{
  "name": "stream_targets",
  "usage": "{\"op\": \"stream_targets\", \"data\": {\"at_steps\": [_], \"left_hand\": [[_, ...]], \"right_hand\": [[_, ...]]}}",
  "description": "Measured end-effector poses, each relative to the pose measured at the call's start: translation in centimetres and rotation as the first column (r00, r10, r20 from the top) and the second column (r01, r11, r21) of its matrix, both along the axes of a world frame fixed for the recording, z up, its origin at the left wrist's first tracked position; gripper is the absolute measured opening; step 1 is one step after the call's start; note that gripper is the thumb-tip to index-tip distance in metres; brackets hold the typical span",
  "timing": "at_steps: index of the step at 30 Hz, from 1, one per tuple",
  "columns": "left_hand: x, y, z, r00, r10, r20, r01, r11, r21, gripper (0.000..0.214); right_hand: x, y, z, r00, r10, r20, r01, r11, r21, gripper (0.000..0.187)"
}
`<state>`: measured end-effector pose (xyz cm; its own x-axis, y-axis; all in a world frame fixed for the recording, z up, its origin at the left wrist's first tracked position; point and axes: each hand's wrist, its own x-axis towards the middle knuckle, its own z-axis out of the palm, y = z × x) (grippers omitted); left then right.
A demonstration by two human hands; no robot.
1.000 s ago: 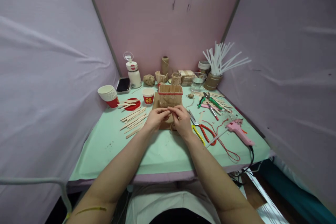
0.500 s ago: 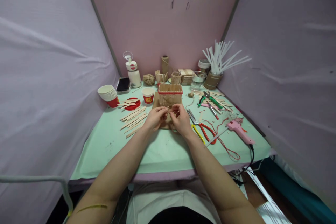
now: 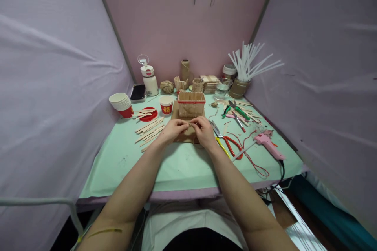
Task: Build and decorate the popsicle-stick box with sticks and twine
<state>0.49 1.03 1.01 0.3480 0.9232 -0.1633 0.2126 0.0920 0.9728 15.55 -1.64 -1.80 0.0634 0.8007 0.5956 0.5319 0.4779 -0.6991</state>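
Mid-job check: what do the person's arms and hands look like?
The left arm and right arm show no sleeves and no watch. The left hand and right hand wear no gloves. A thin yellowish mark shows far up the left arm.

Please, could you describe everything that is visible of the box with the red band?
The box is rectangular, brown and open-topped, with a red band near its rim. Its walls look ridged inside; their material is unclear. It stands upright on the brown board, just beyond the left hand and right hand, apparently touched by neither.
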Motion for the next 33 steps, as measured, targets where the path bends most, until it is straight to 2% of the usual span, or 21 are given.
{"op": "stream_targets", "data": {"at_steps": [3,7,9,11,14,17,20,23,28,33], "left_hand": [[0.2,-0.1,0.0,1.0,0.014,0.014,-0.014,1.0,-0.005,0.029],[0.5,0.0,-0.2,0.996,0.068,0.06,-0.07,0.997,0.027,0.026],[0.6,0.2,-0.5,0.993,0.109,0.055,-0.114,0.989,0.097,0.024],[0.7,0.6,-0.9,0.988,0.148,0.039,-0.153,0.969,0.194,0.022],[0.9,1.0,-1.7,0.984,0.18,0.016,-0.176,0.932,0.318,0.019],[1.1,1.1,-2.3,0.982,0.187,-0.017,-0.166,0.906,0.389,0.019],[1.4,0.9,-2.5,0.979,0.2,-0.039,-0.164,0.888,0.429,0.019],[1.6,0.7,-2.6,0.974,0.217,-0.059,-0.168,0.877,0.45,0.019],[1.8,0.6,-2.8,0.978,0.208,-0.014,-0.182,0.888,0.421,0.019],[2.0,0.6,-2.8,0.983,0.172,0.056,-0.181,0.924,0.336,0.018]], "right_hand": [[0.0,0.0,0.0,0.999,0.002,-0.045,-0.003,1.0,-0.016,0.006],[0.0,-0.4,0.3,0.986,-0.14,-0.089,0.148,0.985,0.093,0.01],[-0.2,-0.6,0.4,0.981,-0.188,-0.041,0.192,0.968,0.164,0.009],[-0.4,-0.7,0.4,0.98,-0.193,0.052,0.18,0.963,0.199,0.01],[-0.6,-0.6,0.1,0.969,-0.199,0.148,0.17,0.967,0.191,0.011],[-0.4,-0.4,-0.1,0.964,-0.225,0.144,0.2,0.965,0.169,0.013],[-0.4,-0.3,-0.2,0.969,-0.226,0.103,0.213,0.969,0.124,0.015],[-0.4,-0.3,0.0,0.983,-0.184,-0.017,0.184,0.983,0.01,0.013],[-0.5,-0.1,0.2,0.946,-0.089,-0.313,0.02,0.976,-0.216,0.016],[-0.3,0.1,0.3,0.892,-0.062,-0.447,-0.075,0.956,-0.284,0.019]]}}
